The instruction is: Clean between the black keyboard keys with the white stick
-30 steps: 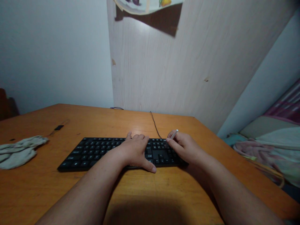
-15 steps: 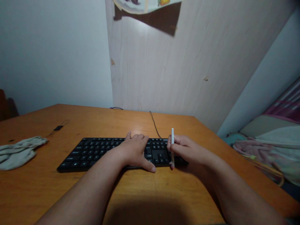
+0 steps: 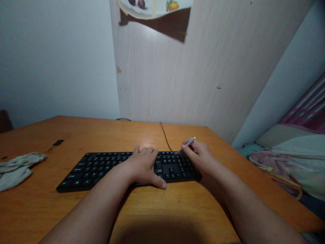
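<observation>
A black keyboard (image 3: 173, 171) lies on the wooden table in front of me. My left hand (image 3: 144, 166) rests flat across its middle keys, fingers spread toward the far edge and the thumb out over the near edge. Above the number keys at the right end, my right hand (image 3: 199, 152) pinches a slim white-handled brush (image 3: 190, 141). The brush slants, its handle up to the right and its lower end at the keyboard's far right edge. That lower end is blurred and partly hard to make out.
A crumpled pale glove-like cloth (image 3: 20, 169) lies at the left, with a small black object (image 3: 58, 142) beyond it. A thin cable (image 3: 165, 135) runs back from the keyboard. Bedding (image 3: 289, 152) is beyond the table's right edge.
My right hand has tipped the brush from upright to slanted, moving its lower end from the keyboard's near edge to the far edge. My left hand stays on the keys.
</observation>
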Demonstrator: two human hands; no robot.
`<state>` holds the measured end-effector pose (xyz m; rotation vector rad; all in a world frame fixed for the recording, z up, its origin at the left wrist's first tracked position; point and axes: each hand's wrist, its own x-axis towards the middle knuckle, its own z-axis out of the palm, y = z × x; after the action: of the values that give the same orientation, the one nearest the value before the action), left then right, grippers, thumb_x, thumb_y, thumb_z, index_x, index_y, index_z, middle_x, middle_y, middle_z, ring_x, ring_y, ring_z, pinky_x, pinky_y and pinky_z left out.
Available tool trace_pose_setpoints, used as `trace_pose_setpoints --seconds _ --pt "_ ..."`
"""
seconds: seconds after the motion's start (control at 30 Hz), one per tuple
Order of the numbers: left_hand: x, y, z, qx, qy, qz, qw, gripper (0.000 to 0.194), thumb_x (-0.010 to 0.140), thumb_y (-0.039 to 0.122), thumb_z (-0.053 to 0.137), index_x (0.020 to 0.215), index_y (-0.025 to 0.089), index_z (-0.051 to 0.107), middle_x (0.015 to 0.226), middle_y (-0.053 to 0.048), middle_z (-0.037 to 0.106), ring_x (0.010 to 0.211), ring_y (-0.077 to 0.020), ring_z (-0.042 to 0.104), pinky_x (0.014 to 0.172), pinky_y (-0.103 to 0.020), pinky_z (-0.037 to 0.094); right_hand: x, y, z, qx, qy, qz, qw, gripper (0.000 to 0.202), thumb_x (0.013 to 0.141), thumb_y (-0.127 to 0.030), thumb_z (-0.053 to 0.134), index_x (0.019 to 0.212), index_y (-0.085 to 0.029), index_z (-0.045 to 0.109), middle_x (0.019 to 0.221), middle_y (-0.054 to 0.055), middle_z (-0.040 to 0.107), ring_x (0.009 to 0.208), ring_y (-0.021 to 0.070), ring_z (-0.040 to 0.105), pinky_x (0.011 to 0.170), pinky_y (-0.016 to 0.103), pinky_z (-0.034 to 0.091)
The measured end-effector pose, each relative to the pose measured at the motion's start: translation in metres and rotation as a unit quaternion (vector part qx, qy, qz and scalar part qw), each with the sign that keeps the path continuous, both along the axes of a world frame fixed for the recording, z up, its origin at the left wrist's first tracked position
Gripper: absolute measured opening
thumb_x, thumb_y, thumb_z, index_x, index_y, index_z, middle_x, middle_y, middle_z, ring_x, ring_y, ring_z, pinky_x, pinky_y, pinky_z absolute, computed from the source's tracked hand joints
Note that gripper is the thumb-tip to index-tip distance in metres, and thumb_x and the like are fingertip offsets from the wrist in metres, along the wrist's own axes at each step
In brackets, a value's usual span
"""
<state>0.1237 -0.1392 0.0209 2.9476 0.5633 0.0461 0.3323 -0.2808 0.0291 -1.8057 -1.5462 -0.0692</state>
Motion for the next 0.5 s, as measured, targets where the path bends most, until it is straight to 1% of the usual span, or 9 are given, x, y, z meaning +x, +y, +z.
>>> trace_pose_setpoints --seconds 0.13,0.27,0.4,0.5 --pt "0.0 -0.001 0.0 -0.001 0.002 0.002 1.0 0.127 0.044 0.093 0.053 0.144 0.016 0.037 0.145 -0.02 0.043 0.134 -0.0409 0.035 0.114 -0.058 0.006 0.0 -0.003 0.003 -0.057 -0.032 0.011 0.998 0.017 0.092 -0.03 0.048 0.084 -0.021 0.059 0.078 0.002 0.065 0.073 0.0165 0.059 0.067 0.028 0.04" --pt "0.001 -0.002 0.001 -0.001 0.006 0.005 1.0 0.129 0.044 0.093 0.053 0.146 0.016 0.035 0.146 -0.021 0.042 0.135 -0.0412 0.034 0.114 -0.057 0.007 0.001 -0.008 0.008 -0.101 -0.032 0.053 0.993 0.017 0.092 -0.027 0.045 0.082 -0.02 0.057 0.075 0.001 0.063 0.07 0.0151 0.056 0.063 0.027 0.039" --pt "0.0 -0.002 0.001 -0.002 0.007 0.007 1.0 0.126 0.045 0.092 0.054 0.145 0.017 0.036 0.145 -0.02 0.044 0.135 -0.0417 0.034 0.114 -0.058 0.005 0.001 -0.012 0.014 -0.13 -0.002 0.102 0.986 0.016 0.089 -0.023 0.045 0.076 -0.019 0.054 0.072 0.0 0.059 0.067 0.0141 0.054 0.06 0.025 0.039" --pt "-0.001 -0.001 0.001 -0.004 0.007 0.004 1.0 0.123 0.046 0.091 0.054 0.144 0.018 0.038 0.143 -0.019 0.046 0.134 -0.0416 0.035 0.114 -0.059 0.005 -0.001 -0.014 0.019 -0.138 0.037 0.123 0.982 0.015 0.086 -0.022 0.046 0.073 -0.019 0.053 0.07 0.0 0.058 0.065 0.0134 0.053 0.059 0.025 0.039"
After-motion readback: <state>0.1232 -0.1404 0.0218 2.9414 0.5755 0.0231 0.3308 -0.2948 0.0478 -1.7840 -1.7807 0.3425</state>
